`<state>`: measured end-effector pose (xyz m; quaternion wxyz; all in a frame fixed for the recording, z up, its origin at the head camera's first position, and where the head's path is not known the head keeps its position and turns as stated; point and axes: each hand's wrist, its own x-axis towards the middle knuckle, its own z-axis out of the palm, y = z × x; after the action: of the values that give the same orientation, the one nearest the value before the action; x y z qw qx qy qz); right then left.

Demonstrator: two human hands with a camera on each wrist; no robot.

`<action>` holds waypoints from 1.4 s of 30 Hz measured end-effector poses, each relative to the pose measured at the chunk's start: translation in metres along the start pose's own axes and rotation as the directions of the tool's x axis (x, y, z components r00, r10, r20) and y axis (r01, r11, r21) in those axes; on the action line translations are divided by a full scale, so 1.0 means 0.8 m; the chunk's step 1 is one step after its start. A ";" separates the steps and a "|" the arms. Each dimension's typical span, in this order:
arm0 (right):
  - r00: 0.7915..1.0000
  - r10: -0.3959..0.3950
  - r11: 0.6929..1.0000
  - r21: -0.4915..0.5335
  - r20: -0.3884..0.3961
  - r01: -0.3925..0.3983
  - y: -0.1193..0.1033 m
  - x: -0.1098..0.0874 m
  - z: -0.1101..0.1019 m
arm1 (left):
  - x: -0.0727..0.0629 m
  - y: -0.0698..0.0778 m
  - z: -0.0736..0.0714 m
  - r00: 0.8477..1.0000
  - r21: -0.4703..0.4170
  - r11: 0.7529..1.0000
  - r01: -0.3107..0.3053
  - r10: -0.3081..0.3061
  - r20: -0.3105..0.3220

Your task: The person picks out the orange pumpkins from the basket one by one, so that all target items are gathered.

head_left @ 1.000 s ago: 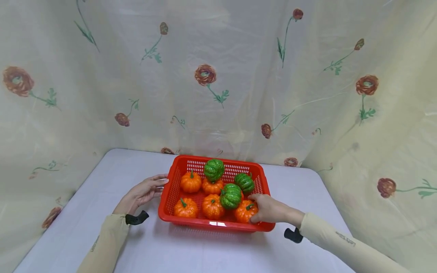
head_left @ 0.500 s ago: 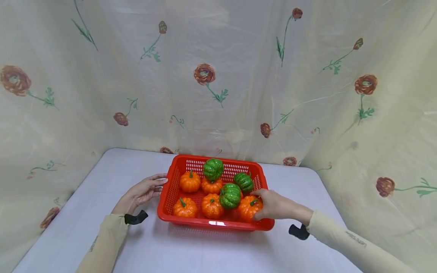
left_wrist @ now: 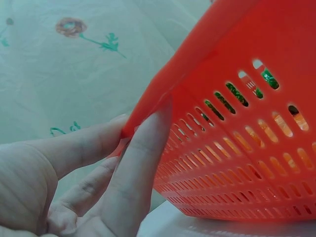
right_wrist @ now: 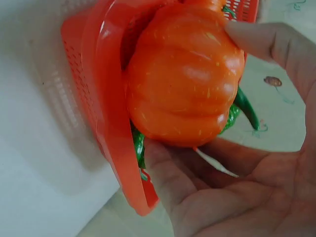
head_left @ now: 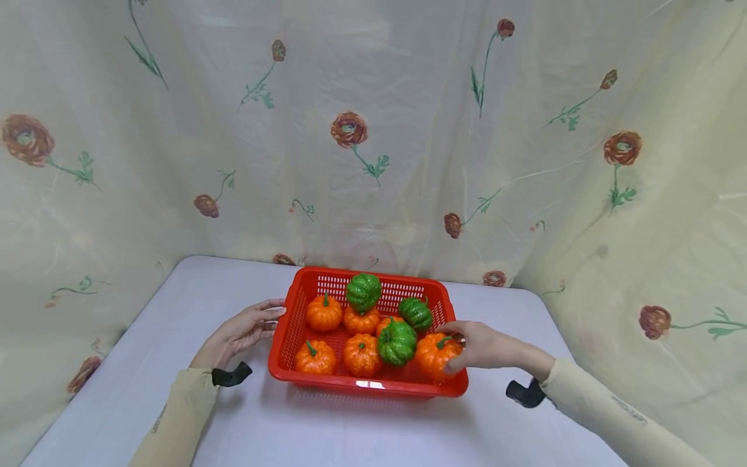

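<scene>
A red plastic basket [head_left: 327, 381] with slotted walls holds several small orange and green pumpkins. At its left end my left hand [head_left: 242, 331] pinches the rim between thumb and fingers, plain in the left wrist view. My right hand [head_left: 487, 346] grips an orange pumpkin [head_left: 434, 358] with a green stem, at the basket's right front corner. In the right wrist view that pumpkin [right_wrist: 182, 79] sits between thumb and fingers, just inside the rim. Beside it leans a green pumpkin [head_left: 397, 344]. Whether the gripped pumpkin touches the basket floor is hidden.
The basket stands on a white-covered table [head_left: 350, 431]. A flower-printed curtain [head_left: 408, 181] hangs behind and at both sides. Further pumpkins inside include a green one [head_left: 363, 292] resting on an orange one at the back and another green one [head_left: 416, 313] at back right.
My right hand has moved right with the orange pumpkin. The neighbouring green pumpkin has rolled, its stem now upward, and more of the orange one behind shows. My left hand stays on the rim.
</scene>
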<state>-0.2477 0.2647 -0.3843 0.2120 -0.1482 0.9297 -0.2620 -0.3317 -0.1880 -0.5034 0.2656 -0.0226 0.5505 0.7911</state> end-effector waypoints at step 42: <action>0.970 -0.057 0.998 0.026 -0.235 0.065 0.067 0.000 -0.067 | 0.000 -0.004 0.003 1.000 0.007 1.000 -0.011 0.011 -0.029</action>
<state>-0.2815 0.3317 -0.3726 0.0951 -0.1411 0.9388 -0.2994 -0.3299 -0.1851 -0.5050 0.2533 -0.0304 0.5571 0.7903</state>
